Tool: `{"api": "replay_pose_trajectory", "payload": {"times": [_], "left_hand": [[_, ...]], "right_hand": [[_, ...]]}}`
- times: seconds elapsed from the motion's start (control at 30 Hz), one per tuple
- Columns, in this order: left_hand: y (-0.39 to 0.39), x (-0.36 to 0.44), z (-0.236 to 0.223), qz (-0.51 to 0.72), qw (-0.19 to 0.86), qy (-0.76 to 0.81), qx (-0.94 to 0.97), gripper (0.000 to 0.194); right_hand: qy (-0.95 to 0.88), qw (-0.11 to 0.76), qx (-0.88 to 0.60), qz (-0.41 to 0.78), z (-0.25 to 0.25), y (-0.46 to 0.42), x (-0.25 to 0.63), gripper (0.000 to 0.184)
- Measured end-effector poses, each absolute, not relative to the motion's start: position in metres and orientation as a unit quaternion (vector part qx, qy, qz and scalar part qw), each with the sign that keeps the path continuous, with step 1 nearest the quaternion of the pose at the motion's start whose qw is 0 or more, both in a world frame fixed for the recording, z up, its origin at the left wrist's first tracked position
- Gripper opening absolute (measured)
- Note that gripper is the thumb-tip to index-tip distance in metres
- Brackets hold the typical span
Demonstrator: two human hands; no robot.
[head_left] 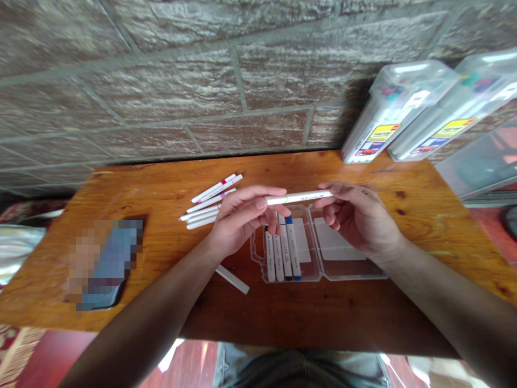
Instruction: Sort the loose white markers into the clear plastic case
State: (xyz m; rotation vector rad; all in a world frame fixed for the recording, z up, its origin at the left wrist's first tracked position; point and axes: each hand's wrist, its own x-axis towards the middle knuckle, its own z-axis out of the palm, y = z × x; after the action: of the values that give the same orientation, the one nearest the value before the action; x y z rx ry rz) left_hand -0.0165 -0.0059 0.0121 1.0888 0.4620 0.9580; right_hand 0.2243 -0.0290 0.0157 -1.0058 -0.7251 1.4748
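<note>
A white marker (299,197) with a thin green band is held level between both hands, above an open clear plastic case (321,272). My left hand (248,213) pinches its left end between thumb and fingers. At the other end, the fingertips of my right hand (357,213) close on it. Several white markers (283,253) lie side by side in the left half of the case, one with blue ends. More loose white markers (210,202), with red and purple bands among them, lie beyond my left hand. Another white marker (234,280) lies partly hidden under my left forearm.
Two tall clear marker boxes (379,129) with yellow labels stand at the back right, close to the brick wall (194,81). On the left of the wooden table (161,242) lies a phone (109,264), its screen blurred. My legs are below the table's front edge.
</note>
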Motion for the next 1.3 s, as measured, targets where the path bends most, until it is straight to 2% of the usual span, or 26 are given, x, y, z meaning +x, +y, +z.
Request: {"api": "replay_pose_trajectory", "payload": {"times": [0.67, 1.3], "left_hand": [[-0.0035, -0.0146, 0.0049, 0.447, 0.724, 0.179, 0.494, 0.018], [-0.0043, -0.0173, 0.0092, 0.422, 0.749, 0.148, 0.489, 0.023]], "right_hand": [[-0.311, 0.572, -0.428, 0.627, 0.0131, -0.0292, 0.2254, 0.018], [-0.298, 0.567, -0.415, 0.646, 0.0157, -0.0285, 0.2227, 0.017]]}}
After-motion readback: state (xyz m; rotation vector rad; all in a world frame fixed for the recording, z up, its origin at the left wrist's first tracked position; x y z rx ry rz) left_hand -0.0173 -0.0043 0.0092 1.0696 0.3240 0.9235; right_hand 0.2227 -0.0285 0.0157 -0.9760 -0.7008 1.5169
